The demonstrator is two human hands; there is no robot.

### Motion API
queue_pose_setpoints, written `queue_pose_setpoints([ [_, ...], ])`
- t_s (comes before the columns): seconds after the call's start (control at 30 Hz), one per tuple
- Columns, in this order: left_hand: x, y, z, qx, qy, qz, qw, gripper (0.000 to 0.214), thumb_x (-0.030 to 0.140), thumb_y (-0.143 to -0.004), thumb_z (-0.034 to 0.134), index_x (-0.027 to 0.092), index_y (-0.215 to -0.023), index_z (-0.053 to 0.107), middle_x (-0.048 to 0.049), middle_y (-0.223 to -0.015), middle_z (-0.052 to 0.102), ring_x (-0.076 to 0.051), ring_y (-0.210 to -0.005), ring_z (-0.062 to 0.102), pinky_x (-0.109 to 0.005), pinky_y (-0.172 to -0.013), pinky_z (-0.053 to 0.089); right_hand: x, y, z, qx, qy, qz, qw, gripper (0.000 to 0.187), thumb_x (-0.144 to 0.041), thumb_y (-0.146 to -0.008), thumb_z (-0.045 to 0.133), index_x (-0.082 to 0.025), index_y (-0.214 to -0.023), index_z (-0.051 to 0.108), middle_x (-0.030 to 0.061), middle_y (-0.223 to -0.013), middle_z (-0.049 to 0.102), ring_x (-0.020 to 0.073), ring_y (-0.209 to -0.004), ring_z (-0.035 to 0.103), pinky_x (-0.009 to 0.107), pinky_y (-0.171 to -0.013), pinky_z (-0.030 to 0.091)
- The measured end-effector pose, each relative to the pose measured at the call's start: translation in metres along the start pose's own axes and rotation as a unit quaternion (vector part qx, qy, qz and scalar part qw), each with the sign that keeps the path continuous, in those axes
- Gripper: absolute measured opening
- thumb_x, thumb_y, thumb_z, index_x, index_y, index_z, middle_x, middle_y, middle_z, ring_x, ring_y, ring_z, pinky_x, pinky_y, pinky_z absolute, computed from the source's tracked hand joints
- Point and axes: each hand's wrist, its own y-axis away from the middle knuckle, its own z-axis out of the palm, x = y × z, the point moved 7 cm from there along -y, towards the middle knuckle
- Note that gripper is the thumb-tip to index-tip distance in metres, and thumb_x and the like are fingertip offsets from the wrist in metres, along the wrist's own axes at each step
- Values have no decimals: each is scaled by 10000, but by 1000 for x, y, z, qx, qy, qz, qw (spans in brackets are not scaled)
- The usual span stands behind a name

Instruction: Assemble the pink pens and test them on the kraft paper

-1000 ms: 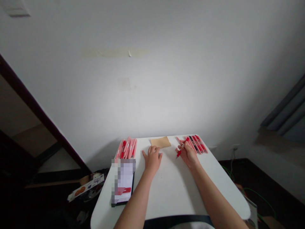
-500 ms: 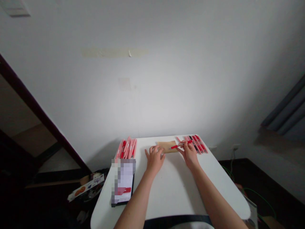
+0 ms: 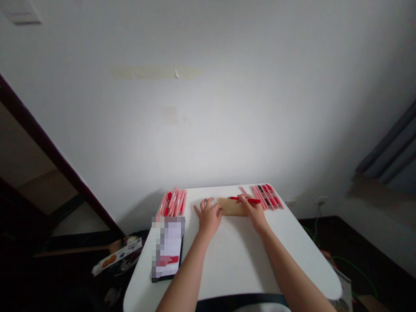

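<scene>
A small flat piece of brown paper [image 3: 232, 209] lies on the white table between my hands; I cannot tell if it is a single sheet or an envelope. At its left edge my left hand [image 3: 209, 217] has thumb and index finger closed on the paper, the other fingers raised and spread. Held in the fingers of my right hand [image 3: 254, 213] is a red pen [image 3: 253, 200], lying nearly level above the paper, its tip to the left. This hand covers the paper's right end.
A bunch of pink and red pens [image 3: 173, 201] lies at the back left. More pens, pink, red and black, form a row [image 3: 268, 197] at the back right. A tablet [image 3: 172, 247] rests on the left side of the white table [image 3: 240, 260], which stands against the wall [image 3: 227, 130].
The brown paper has come nearer to me. My left hand has shifted slightly left and its fingers have drawn to the paper's edge. The red pen has turned from slanted to nearly level.
</scene>
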Motion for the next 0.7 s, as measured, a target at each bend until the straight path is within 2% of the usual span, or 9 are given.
queue_pose_setpoints([
  [0.17,-1,1,2,2,-3,-9,1000,235,367,-788,620,341,-1018,661,-41,-1349,498,-325,-1292,335,-743,-1049,123,0,3,5,-24,49,9,998,253,-401,-635,801,-232,-788,693,15,-851,686,195,-813,599,307,-725,450],
  [0.37,4,3,4,5,3,5,1000,200,394,-764,644,306,-943,663,-37,-1328,520,-319,-1281,348,-741,-1049,140,9,4,10,-61,39,-2,997,209,-366,-643,802,-225,-716,667,-8,-753,627,147,-708,550,274,-674,444],
  [0.43,5,3,3,5,9,6,1000,186,392,-770,635,302,-931,662,-36,-1324,529,-315,-1283,355,-743,-1048,137,16,6,13,-90,36,7,995,188,-366,-679,777,-233,-777,686,0,-788,636,148,-698,561,285,-669,457],
  [0.6,-3,1,1,-13,26,-24,999,129,366,-770,625,311,-874,678,-11,-1363,517,-330,-1335,314,-776,-1024,88,22,7,17,-119,151,-28,981,159,-366,-727,711,-258,-843,724,39,-912,676,210,-883,597,375,-816,484],
  [0.7,-6,-1,0,-28,29,-34,999,151,342,-746,644,325,-888,692,-7,-1393,495,-336,-1360,283,-764,-1035,79,24,7,17,-118,209,-29,970,193,-345,-709,703,-223,-857,727,65,-921,678,228,-895,611,384,-829,487],
])
